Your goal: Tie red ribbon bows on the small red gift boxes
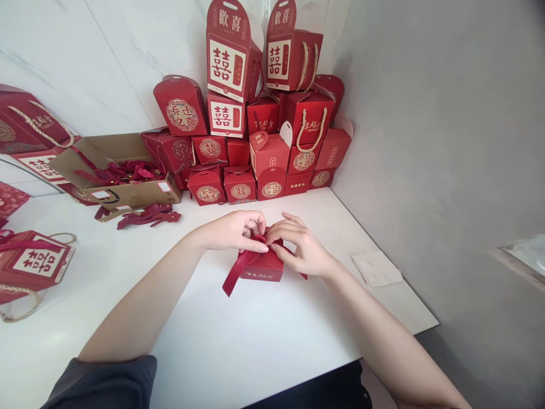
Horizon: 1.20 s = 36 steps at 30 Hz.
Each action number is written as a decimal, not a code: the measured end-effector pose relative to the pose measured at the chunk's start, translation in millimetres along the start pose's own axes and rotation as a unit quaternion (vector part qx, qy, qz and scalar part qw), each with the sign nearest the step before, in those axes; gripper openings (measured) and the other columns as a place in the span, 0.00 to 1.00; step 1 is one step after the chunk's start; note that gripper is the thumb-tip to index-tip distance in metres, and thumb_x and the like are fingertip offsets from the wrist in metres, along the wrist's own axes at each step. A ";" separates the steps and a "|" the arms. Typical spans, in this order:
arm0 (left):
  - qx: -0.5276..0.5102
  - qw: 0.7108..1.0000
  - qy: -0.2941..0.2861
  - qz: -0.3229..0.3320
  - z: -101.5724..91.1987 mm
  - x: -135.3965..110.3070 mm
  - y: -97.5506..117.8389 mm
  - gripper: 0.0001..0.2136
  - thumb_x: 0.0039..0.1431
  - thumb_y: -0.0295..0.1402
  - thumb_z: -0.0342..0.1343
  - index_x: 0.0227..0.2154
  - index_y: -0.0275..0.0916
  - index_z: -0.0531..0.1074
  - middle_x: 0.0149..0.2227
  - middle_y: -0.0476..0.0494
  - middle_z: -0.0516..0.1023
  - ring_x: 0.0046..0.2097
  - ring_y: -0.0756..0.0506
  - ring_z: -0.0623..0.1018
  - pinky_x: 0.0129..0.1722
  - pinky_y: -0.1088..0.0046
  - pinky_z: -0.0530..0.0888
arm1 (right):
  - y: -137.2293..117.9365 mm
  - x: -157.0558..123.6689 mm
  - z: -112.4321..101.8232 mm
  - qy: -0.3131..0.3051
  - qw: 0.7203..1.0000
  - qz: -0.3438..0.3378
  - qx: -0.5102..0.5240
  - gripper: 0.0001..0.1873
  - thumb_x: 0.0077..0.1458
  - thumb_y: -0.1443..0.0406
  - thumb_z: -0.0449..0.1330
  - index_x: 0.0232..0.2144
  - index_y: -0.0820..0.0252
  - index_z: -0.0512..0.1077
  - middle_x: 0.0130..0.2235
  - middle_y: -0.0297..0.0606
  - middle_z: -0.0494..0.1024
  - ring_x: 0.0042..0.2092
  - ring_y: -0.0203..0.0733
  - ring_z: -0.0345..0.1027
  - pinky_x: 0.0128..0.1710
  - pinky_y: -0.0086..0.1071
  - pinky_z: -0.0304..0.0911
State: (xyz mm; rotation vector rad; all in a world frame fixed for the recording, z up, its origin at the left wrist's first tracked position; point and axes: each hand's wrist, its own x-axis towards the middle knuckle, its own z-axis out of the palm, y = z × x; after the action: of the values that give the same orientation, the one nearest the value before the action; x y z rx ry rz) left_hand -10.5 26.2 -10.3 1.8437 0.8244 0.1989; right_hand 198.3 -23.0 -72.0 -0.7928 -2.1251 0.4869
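Note:
A small red gift box (263, 268) with gold lettering sits on the white table (238, 341) in front of me. A dark red ribbon (237, 274) runs over its top and hangs down its left side. My left hand (234, 230) is curled over the box top, fingers pinched on the ribbon. My right hand (298, 247) meets it from the right, fingers also pinching the ribbon at the top of the box. The knot area is hidden under my fingers.
A pile of red gift boxes (255, 130) stacks in the far corner. A cardboard carton of red ribbons (119, 170) stands at the back left, with loose ribbons (147, 216) before it. More red boxes (34, 261) lie at the left. A folded white cloth (377, 268) lies right.

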 end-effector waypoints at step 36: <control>0.286 0.875 0.302 0.247 48.8 -18.5 -26.3 0.09 0.58 0.20 0.50 0.28 0.40 0.69 0.35 0.46 0.72 0.35 0.50 0.73 0.37 0.74 0.71 | 0.2 1.7 13.3 0.053 0.968 0.181 0.163 0.06 0.58 0.65 0.61 0.36 0.54 0.79 0.51 0.41 0.74 0.56 0.44 0.66 0.57 0.43 0.60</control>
State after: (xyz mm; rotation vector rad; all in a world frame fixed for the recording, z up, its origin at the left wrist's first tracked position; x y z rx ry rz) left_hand -11.9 -16.8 -49.8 2.5954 0.8623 0.9885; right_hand 187.1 -22.6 -79.2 -0.9923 -1.7422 0.9372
